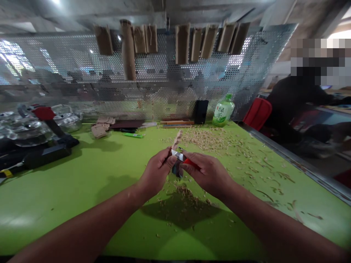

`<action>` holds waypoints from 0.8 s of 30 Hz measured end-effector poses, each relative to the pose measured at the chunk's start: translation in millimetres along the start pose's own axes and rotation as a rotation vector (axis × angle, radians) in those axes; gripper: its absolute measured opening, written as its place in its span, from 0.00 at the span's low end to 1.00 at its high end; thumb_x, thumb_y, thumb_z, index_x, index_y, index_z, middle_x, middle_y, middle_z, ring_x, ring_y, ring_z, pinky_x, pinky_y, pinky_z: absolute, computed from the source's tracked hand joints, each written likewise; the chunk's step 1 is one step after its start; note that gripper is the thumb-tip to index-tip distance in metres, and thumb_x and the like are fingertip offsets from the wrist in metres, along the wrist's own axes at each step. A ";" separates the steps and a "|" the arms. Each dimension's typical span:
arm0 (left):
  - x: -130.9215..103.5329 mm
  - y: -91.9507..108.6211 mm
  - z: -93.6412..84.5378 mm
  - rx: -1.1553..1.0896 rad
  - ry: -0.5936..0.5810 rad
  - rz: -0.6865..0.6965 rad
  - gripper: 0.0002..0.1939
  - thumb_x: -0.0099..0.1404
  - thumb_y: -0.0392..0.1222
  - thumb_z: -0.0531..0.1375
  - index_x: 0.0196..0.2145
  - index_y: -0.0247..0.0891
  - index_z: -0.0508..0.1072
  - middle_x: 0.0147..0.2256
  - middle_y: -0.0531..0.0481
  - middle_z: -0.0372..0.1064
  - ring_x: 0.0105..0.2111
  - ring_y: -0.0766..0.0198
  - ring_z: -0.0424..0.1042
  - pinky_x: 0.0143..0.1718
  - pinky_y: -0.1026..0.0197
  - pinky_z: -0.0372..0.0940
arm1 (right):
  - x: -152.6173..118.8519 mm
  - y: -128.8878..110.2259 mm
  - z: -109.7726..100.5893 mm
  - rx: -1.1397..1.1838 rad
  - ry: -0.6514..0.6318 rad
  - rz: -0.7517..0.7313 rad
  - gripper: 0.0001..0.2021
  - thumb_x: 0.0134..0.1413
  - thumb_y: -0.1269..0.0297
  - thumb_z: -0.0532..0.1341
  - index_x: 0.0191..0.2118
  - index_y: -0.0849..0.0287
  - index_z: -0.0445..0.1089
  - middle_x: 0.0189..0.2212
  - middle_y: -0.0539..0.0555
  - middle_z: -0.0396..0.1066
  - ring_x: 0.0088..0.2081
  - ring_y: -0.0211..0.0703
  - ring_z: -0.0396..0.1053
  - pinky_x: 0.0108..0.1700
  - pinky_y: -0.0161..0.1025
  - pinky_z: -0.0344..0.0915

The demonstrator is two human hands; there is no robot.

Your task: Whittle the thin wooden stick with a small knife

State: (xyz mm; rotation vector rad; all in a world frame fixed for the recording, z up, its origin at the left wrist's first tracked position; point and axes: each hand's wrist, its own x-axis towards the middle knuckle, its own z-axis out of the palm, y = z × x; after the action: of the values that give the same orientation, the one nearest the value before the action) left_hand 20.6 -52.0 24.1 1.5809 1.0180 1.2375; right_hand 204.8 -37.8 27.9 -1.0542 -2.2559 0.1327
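Observation:
Both hands meet over the middle of the green table (115, 204). My left hand (157, 168) is closed around a pale, notched piece of wood (177, 138), whose upper end sticks out away from me. In my right hand (210, 170) is a carving knife with a red handle (192, 163). Its metal blade lies against the wood, near my left thumb. A dark part shows just below the hands, but I cannot make out what it is. Wood shavings (189, 193) lie on the table under the hands.
More shavings (208, 140) spread behind and right. A green tea bottle (223, 111) and a black phone-like slab (201, 111) stand at the back by a perforated metal screen (153, 91). A black and red clamp-like tool (46, 146) is left. Another person (290, 98) sits at right.

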 end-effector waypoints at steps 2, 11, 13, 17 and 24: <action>0.4 0.8 0.5 -0.001 0.000 -0.012 0.16 0.66 0.52 0.56 0.37 0.35 0.71 0.21 0.56 0.58 0.20 0.72 0.54 0.21 0.69 0.52 | 0.0 -1.3 -1.3 -0.023 -0.010 0.024 0.16 0.63 0.57 0.54 0.50 0.55 0.71 0.38 0.56 0.76 0.37 0.45 0.73 0.37 0.39 0.67; 0.6 -0.7 1.7 -0.002 0.007 -0.004 0.16 0.66 0.52 0.56 0.37 0.35 0.72 0.20 0.56 0.58 0.19 0.72 0.55 0.22 0.69 0.53 | 0.4 0.9 1.3 0.032 -0.014 0.046 0.15 0.62 0.57 0.54 0.50 0.54 0.71 0.40 0.56 0.77 0.38 0.45 0.74 0.39 0.40 0.68; 0.4 -1.1 0.6 0.020 0.000 -0.001 0.16 0.66 0.52 0.55 0.40 0.35 0.72 0.20 0.57 0.58 0.20 0.71 0.55 0.22 0.68 0.53 | 0.3 1.8 2.0 0.052 -0.026 0.047 0.15 0.62 0.58 0.55 0.49 0.54 0.72 0.38 0.55 0.77 0.37 0.44 0.74 0.38 0.39 0.67; 0.6 -1.2 0.2 0.041 -0.002 -0.008 0.16 0.67 0.51 0.55 0.39 0.35 0.72 0.20 0.57 0.57 0.19 0.72 0.53 0.22 0.68 0.52 | -0.2 -0.1 -0.4 -0.017 -0.037 0.053 0.16 0.63 0.57 0.54 0.50 0.55 0.71 0.38 0.56 0.76 0.37 0.45 0.73 0.37 0.40 0.67; 0.4 -1.9 1.4 0.027 0.031 -0.003 0.16 0.66 0.52 0.56 0.34 0.35 0.72 0.19 0.57 0.55 0.19 0.72 0.52 0.21 0.69 0.51 | 0.9 -2.9 -3.2 0.003 -0.024 0.051 0.15 0.62 0.58 0.54 0.50 0.55 0.71 0.41 0.56 0.76 0.38 0.45 0.73 0.38 0.39 0.67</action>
State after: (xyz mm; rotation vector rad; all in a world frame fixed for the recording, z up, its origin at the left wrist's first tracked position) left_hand 21.8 -51.3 22.2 1.5840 1.0603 1.2544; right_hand 204.3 -39.7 31.8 -1.1141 -2.2501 0.1712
